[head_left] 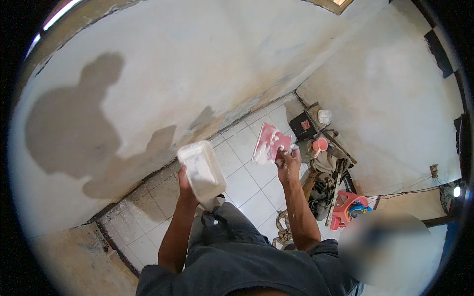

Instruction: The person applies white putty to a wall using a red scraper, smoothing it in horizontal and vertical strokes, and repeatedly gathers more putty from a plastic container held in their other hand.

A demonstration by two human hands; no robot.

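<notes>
My left hand grips a white rectangular tub by its left side; whitish paste coats its inside. In my right hand is a flat red spreader, pinched at its right edge and smeared with white paste. Some of that white also marks my right fingers. The tub and the spreader are held apart, above the tiled floor. The fingers of my left hand are partly hidden behind the tub.
A patchy pale wall rises ahead. To the right lie a black box, a pink dipper, a heap of dark cloth and a red plastic stool. A cable runs along the right wall.
</notes>
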